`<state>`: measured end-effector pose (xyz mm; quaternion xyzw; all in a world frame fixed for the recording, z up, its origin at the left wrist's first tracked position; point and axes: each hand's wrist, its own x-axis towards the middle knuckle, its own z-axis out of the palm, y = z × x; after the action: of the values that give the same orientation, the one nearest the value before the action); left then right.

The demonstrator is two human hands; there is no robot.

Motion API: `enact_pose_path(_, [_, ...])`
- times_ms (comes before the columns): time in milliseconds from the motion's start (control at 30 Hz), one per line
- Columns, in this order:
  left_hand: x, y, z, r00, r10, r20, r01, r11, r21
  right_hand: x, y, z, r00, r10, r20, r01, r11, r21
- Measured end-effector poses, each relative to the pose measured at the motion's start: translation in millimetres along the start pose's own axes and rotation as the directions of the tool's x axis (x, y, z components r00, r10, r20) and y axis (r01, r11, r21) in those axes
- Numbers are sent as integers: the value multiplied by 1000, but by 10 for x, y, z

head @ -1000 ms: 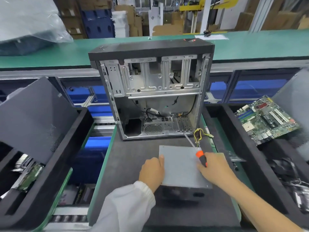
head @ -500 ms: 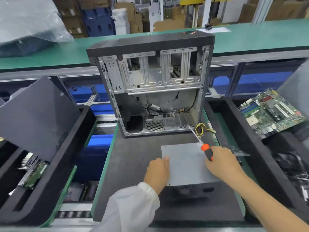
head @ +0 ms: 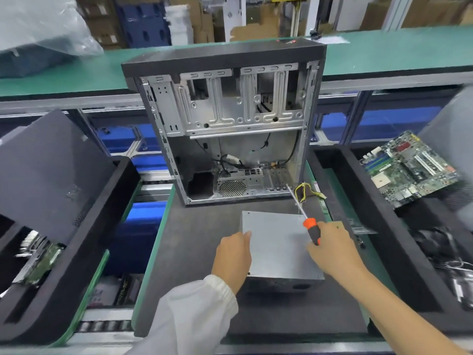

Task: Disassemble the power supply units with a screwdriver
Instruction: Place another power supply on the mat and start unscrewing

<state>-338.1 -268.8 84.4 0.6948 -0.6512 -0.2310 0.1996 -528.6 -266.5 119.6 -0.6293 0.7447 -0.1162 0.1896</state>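
Observation:
A grey metal power supply unit lies flat on the dark mat in front of me. My left hand grips its left edge, fingers curled over the side. My right hand rests at the unit's right edge and holds a screwdriver with an orange and black handle. The shaft points up and away toward the yellow and black cable bundle at the unit's far right corner.
An opened computer case stands upright just behind the unit. A black foam bin sits at left with a dark panel leaning on it. A bin at right holds a green motherboard. A green conveyor runs across the back.
The view shifted slightly, so the unit and both hands sit a little lower and nearer. Both hands keep the same hold on the unit and the screwdriver.

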Motion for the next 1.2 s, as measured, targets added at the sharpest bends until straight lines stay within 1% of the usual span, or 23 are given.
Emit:
enact_pose_path(100, [10, -95, 23, 999, 42, 22, -40, 996, -86, 42, 13, 7, 998, -23, -62, 24, 1000, 11])
enact_pose_path(167, [10, -220, 30, 998, 34, 58, -24, 984, -178, 60, 65, 31, 998, -20, -61, 22, 999, 33])
enact_pose_path(200, [19, -282, 14, 998, 22, 63, -8, 977, -214, 57, 102, 51, 998, -20, -55, 23, 997, 67])
enact_pose_path(267, [73, -368, -1, 996, -56, 70, 72, 961, -266, 63, 216, 106, 997, 42, -71, -25, 974, 223])
enact_pose_path(333, [118, -396, 21, 981, -132, 143, 169, 941, -292, 64, 324, 167, 991, 118, -61, -85, 918, 387])
enact_pose_path(433, [110, -351, 143, 959, -160, 236, 247, 880, -405, 52, 429, 308, 985, 171, 34, -163, 838, 520])
enact_pose_path(500, [85, -306, 213, 952, -194, 237, 290, 821, -492, 29, 444, 413, 969, 205, 137, -245, 742, 624])
enact_pose_path(533, [75, -285, 242, 953, -215, 213, 296, 811, -505, 17, 446, 468, 961, 215, 176, -277, 686, 673])
enact_pose_path(600, [74, -222, 291, 952, -276, 136, 307, 828, -469, 7, 411, 513, 955, 243, 168, -287, 626, 725])
enact_pose_path(633, [67, -203, 309, 948, -302, 99, 312, 827, -467, 8, 383, 508, 955, 264, 135, -275, 623, 732])
enact_pose_path(700, [42, -171, 302, 946, -320, 58, 304, 810, -502, 0, 334, 485, 950, 305, 60, -255, 655, 711])
enact_pose_path(800, [77, -153, 223, 957, -290, -5, 246, 819, -519, 9, 305, 457, 949, 316, -24, -204, 667, 717])
enact_pose_path(900, [133, -129, 160, 966, -257, -32, 199, 816, -542, 44, 247, 441, 937, 337, -92, -178, 687, 704])
enact_pose_path(967, [104, -121, 121, 959, -281, -16, 237, 837, -493, 12, 201, 438, 926, 357, -126, -188, 723, 664])
enact_pose_path(1033, [123, -121, 105, 966, -256, -16, 218, 852, -475, 67, 184, 445, 929, 340, -148, -164, 735, 658])
enact_pose_path(1100, [120, -88, 25, 966, -255, -25, 218, 869, -443, 43, 204, 416, 924, 350, -155, -178, 751, 636])
enact_pose_path(1167, [138, -57, 20, 975, -217, -42, 179, 888, -423, 106, 229, 405, 923, 341, -178, -148, 743, 653])
enact_pose_path(1200, [124, -40, 7, 980, -198, -35, 169, 906, -389, 94, 219, 386, 922, 341, -185, -152, 755, 638])
